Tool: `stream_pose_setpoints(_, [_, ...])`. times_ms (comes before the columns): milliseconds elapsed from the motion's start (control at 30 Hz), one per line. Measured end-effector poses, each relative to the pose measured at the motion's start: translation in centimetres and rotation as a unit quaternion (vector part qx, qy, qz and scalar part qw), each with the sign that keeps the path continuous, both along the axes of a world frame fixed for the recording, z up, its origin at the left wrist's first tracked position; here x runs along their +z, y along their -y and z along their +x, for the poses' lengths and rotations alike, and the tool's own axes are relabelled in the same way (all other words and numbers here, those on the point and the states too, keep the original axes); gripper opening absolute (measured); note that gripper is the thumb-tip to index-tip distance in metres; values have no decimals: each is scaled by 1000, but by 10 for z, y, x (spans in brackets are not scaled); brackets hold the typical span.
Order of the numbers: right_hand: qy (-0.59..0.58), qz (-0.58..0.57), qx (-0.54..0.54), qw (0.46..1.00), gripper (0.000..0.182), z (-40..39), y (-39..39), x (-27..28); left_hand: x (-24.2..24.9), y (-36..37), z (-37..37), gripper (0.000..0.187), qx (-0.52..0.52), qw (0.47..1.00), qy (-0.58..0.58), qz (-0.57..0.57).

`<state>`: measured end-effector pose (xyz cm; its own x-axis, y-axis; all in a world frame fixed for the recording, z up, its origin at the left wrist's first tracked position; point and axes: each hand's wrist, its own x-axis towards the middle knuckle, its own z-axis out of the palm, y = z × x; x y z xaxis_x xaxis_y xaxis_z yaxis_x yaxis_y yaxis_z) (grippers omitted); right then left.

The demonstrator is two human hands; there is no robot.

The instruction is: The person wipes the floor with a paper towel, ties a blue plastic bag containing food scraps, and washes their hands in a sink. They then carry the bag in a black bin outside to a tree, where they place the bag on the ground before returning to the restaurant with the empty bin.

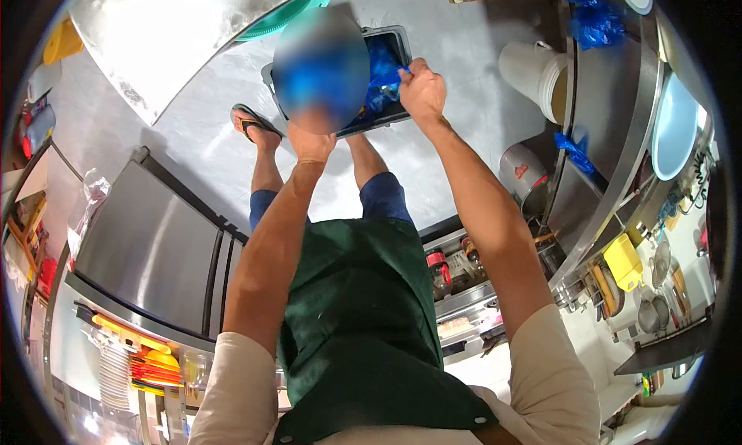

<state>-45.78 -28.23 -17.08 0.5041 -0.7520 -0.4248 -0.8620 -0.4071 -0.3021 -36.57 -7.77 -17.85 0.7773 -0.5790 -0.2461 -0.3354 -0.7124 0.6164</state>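
Note:
A dark rectangular bin [398, 39] with a grey rim stands on the floor in front of my feet. Inside it shows a crumpled blue plastic bag [380, 74]. My right hand [423, 92], at the bin's right side, is closed on an edge of this bag and pulls it up over the rim. At the near left of the bin is my left hand [311, 145]. Its fingers vanish in a blurred patch with blue in it, so I cannot make out their grip. The bin's left part is hidden by the same blur.
A green basin [286, 12] lies behind the bin, by a metal surface [185, 28]. At right are a white bucket [533, 78], a metal pot [524, 178] and a steel counter [610, 221] with utensils. A steel cabinet [147, 252] stands at left.

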Motion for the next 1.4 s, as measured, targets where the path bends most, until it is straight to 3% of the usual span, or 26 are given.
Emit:
stream_pose_setpoints(233, [-50,-20,-32,998,18,-30,15,-26,-18,-13,-14,15,76,996,-22,40])
stream_pose_setpoints(333, [57,-38,-24,997,16,-27,19,-6,-8,-7,-6,17,121,991,-61,-13])
stream_pose_setpoints(433, [241,152,-146,947,10,-29,-3,18,14,1,9,20,32,995,-6,-95])
stream_pose_setpoints(467, [311,225,-195,903,8,-31,-13,25,20,8,7,20,53,992,-40,-110])
stream_pose_setpoints(533, [308,312,-251,863,5,-23,-25,44,26,26,4,20,97,980,-100,-141])
stream_pose_setpoints(567, [306,356,-277,838,4,-17,-29,50,27,32,3,17,111,976,-158,-98])
stream_pose_setpoints(667, [296,410,-299,809,2,-9,-37,56,24,33,-1,15,236,868,-395,-188])
stream_pose_setpoints(700, [297,426,-322,792,4,-6,-37,60,31,37,-3,17,270,845,-406,-221])
stream_pose_setpoints(800, [318,416,-295,799,9,2,-34,77,49,32,0,16,229,824,-460,-239])
stream_pose_setpoints(833, [289,401,-256,831,13,2,-37,86,54,31,-1,14,219,830,-453,-241])
stream_pose_setpoints(967, [325,467,-327,754,17,-7,-53,105,71,17,-2,12,252,822,-441,-259])
stream_pose_setpoints(1067, [299,471,-302,773,20,-3,-44,104,60,1,9,11,195,833,-462,-233])
stream_pose_setpoints(1100, [263,434,-258,822,21,1,-48,103,59,4,4,10,219,826,-465,-233])
stream_pose_setpoints(1200, [304,441,-365,762,26,5,-43,103,59,22,1,11,259,804,-474,-249])
stream_pose_setpoints(1300, [266,426,-328,800,23,-1,-28,96,56,31,6,13,191,852,-442,-205])
stream_pose_setpoints(1400, [235,451,-330,795,20,11,-21,102,48,45,15,15,133,887,-395,-198])
